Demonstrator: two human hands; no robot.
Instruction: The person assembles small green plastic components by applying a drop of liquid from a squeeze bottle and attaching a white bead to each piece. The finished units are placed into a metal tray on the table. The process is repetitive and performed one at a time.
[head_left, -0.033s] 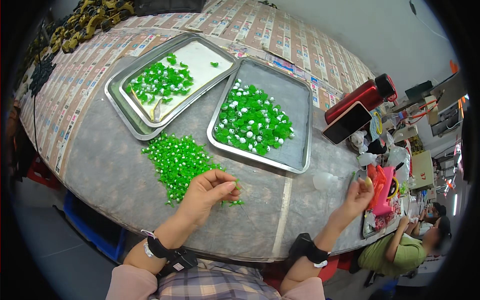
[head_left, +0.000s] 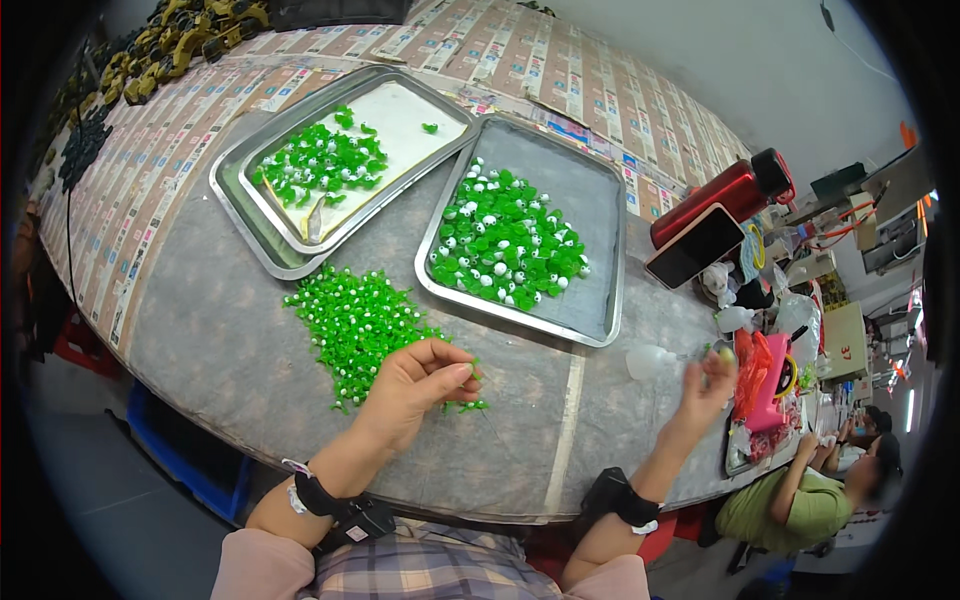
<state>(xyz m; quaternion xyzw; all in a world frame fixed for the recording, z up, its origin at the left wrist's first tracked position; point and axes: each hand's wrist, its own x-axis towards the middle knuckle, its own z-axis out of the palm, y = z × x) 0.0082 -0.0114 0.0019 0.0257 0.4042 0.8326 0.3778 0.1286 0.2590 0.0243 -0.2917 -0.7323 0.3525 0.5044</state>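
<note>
Two metal trays sit on the grey worktop [head_left: 220, 350]. Far left, dark and yellow parts [head_left: 170, 50] lie along the worktop's back edge. Left tray [head_left: 262, 240] is a stacked pair, tilted diagonally, holding a cluster of green-and-white pieces [head_left: 320, 160] on a pale liner. Just below it, loose on the worktop, a pile of small green pieces [head_left: 355, 325] with white tips spreads toward the near edge. Left hand [head_left: 415, 385] rests at the pile's lower right edge, palm down, fingers [head_left: 455, 375] curled inward with tips pinched together at a few green pieces; too small to tell whether one is actually gripped. Black wrist strap on that forearm. Right tray [head_left: 600, 250] lies right of the pile, touching the stacked pair at its top corner, with more green-and-white pieces [head_left: 505, 240] bunched in its left half. Right hand [head_left: 710, 385] is raised near the worktop's right edge, well apart from the pile, fingers loosely bent; a tiny green bit shows at the fingertips, hold unclear. Clear small cup [head_left: 648, 362] sits just left of it. Red bottle [head_left: 725, 195] and dark phone [head_left: 695, 245] lie beyond the right tray. Bottom right, another person in a green shirt [head_left: 790, 510] sits.
</note>
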